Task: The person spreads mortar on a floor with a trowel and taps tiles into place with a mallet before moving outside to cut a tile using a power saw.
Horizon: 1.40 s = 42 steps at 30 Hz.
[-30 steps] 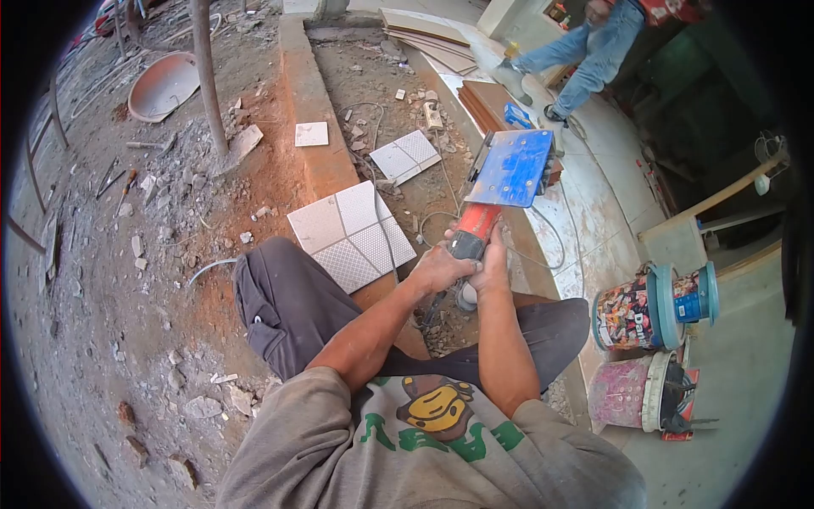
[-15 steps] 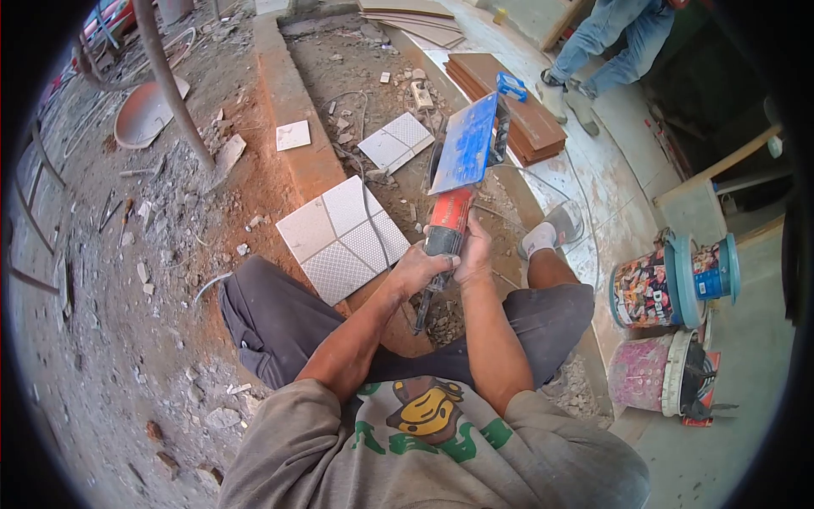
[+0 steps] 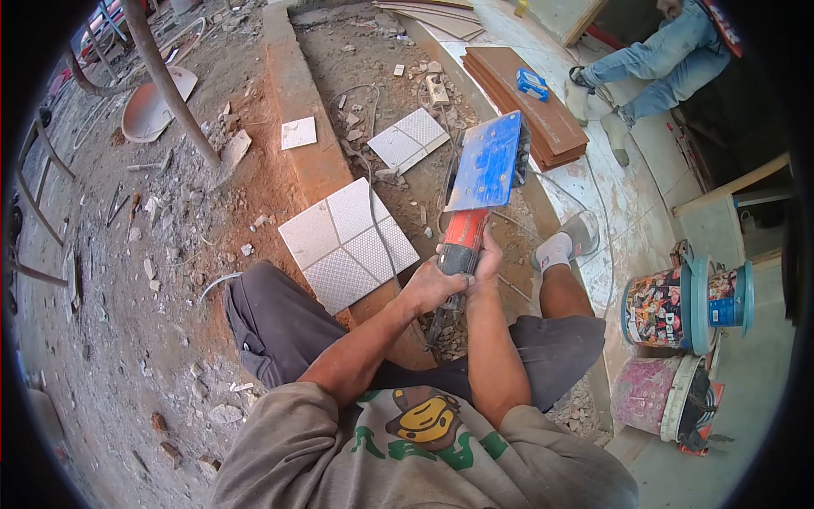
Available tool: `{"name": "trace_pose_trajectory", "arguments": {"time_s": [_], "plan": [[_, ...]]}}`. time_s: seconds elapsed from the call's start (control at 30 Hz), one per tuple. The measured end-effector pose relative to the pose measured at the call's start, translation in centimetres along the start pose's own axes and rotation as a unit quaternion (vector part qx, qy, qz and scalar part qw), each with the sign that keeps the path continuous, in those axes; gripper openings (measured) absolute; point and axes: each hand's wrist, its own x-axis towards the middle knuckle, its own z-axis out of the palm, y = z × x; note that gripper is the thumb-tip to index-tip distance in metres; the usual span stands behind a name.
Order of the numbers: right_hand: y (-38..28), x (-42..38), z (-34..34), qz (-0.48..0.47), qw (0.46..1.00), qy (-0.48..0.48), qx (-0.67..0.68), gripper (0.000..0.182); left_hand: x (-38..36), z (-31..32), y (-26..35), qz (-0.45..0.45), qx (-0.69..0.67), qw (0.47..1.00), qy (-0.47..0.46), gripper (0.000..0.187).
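Held up between my knees is a power tool, likely an angle grinder (image 3: 466,231), with a red and black body. A scuffed blue base plate (image 3: 488,161) is fixed at its far end, its flat face turned up towards me. My left hand (image 3: 431,285) is closed round the black rear part of the body. My right hand (image 3: 487,261) grips the body from the other side, thumbs close together. Below my left hand the cord end points down. A large patterned tile (image 3: 343,242) lies beside my left knee, a grey cable across it.
A smaller patterned tile (image 3: 409,140) and a white tile piece (image 3: 298,133) lie ahead. Brown boards (image 3: 509,102) carry a blue box (image 3: 532,84). Another person's legs (image 3: 653,64) are at upper right. Buckets (image 3: 651,394) stand at right; rubble (image 3: 225,414) covers the left ground.
The view has shifted, so most things sit farther right. The grinder has tipped slightly, its blue plate facing me more. My grip stays the same. More of the other person shows.
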Motion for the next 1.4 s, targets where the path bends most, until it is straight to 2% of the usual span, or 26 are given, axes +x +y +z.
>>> {"name": "trace_pose_trajectory", "arguments": {"time_s": [0.07,0.2,0.4,0.5,0.57,0.6,0.67,0.7,0.77,0.8,0.83,0.9,0.97,1.03,1.07,1.1,1.17,1.2,1.27,1.3,1.33,1.37,1.4], "plan": [[-0.5,0.6,0.0,0.026,0.999,0.0,-0.019,0.056,-0.1,-0.1,1.3,-0.026,0.009,1.0,0.008,0.062],[-0.8,1.0,0.1,0.063,0.996,-0.044,-0.037,0.059,0.5,-0.2,1.2,-0.012,-0.003,0.999,0.031,0.065],[-0.7,-0.3,1.7,0.087,0.993,0.066,-0.048,0.064,0.1,0.0,1.1,-0.076,0.086,0.99,0.087,0.075],[-1.4,-0.9,1.2,0.064,0.986,0.076,-0.133,0.061,0.0,0.5,1.7,-0.026,0.061,0.996,0.064,0.078],[-1.4,-1.4,1.5,-0.005,0.933,0.174,-0.316,0.055,-0.1,0.9,1.9,-0.103,0.13,0.985,0.049,0.079],[-1.7,-1.7,2.0,0.002,0.933,0.175,-0.314,0.055,-0.3,1.0,2.2,-0.11,0.13,0.984,0.05,0.079],[-2.9,-1.6,2.8,-0.006,0.847,0.17,-0.503,0.05,-0.3,1.5,3.2,-0.123,0.194,0.973,0.031,0.082],[-2.9,-1.0,1.9,0.002,0.849,0.166,-0.502,0.05,-0.3,1.7,3.7,-0.131,0.194,0.972,0.035,0.082],[-2.4,0.7,-0.1,-0.07,0.854,0.203,-0.473,0.048,0.3,1.9,4.9,-0.117,0.24,0.963,0.036,0.087],[-3.3,0.2,1.9,-0.069,0.88,0.195,-0.427,0.044,0.7,1.9,5.5,-0.126,0.247,0.961,0.027,0.092],[-3.8,0.5,1.7,-0.063,0.882,0.196,-0.424,0.044,0.7,1.8,5.8,-0.132,0.249,0.959,0.026,0.092],[-6.2,1.9,1.0,-0.014,0.919,0.183,-0.349,0.041,0.8,1.4,6.5,-0.023,0.299,0.954,-0.024,0.1],[-8.4,2.7,0.9,-0.014,0.92,0.177,-0.35,0.038,0.2,1.2,6.2,-0.03,0.311,0.949,-0.044,0.103],[-11.2,3.7,0.9,-0.022,0.92,0.168,-0.354,0.035,-0.1,0.5,3.4,0.02,0.327,0.94,0.096,0.098],[-12.3,4.0,0.6,-0.035,0.913,0.163,-0.372,0.028,0.0,0.2,1.7,-0.033,0.28,0.951,0.129,0.091],[-13.3,3.8,0.2,-0.045,0.905,0.161,-0.391,0.022,0.2,1.1,0.3,-0.037,0.281,0.951,0.127,0.091],[-15.1,3.5,0.2,-0.051,0.905,0.157,-0.391,0.021,1.5,3.8,-1.5,-0.061,0.262,0.96,0.077,0.09],[-15.8,3.4,0.5,-0.059,0.905,0.154,-0.391,0.02,2.5,5.7,-1.8,-0.059,0.192,0.978,0.051,0.091],[-16.7,2.3,1.1,-0.057,0.907,0.145,-0.391,0.022,4.7,9.1,-2.3,-0.038,0.122,0.992,-0.013,0.085],[-17.2,1.9,1.0,-0.058,0.908,0.139,-0.391,0.023,5.8,10.1,-3.4,-0.036,0.121,0.992,-0.017,0.085],[-17.5,1.8,0.3,-0.06,0.906,0.146,-0.393,0.023,6.6,11.2,-4.7,-0.018,0.075,0.995,-0.069,0.079],[-17.6,1.9,-0.5,-0.079,0.882,0.136,-0.443,0.026,6.6,11.6,-4.3,-0.001,0.028,0.992,-0.119,0.072],[-17.4,2.0,-1.3,-0.096,0.857,0.125,-0.491,0.03,6.1,11.5,-4.2,-0.003,0.027,0.992,-0.123,0.072]]}}
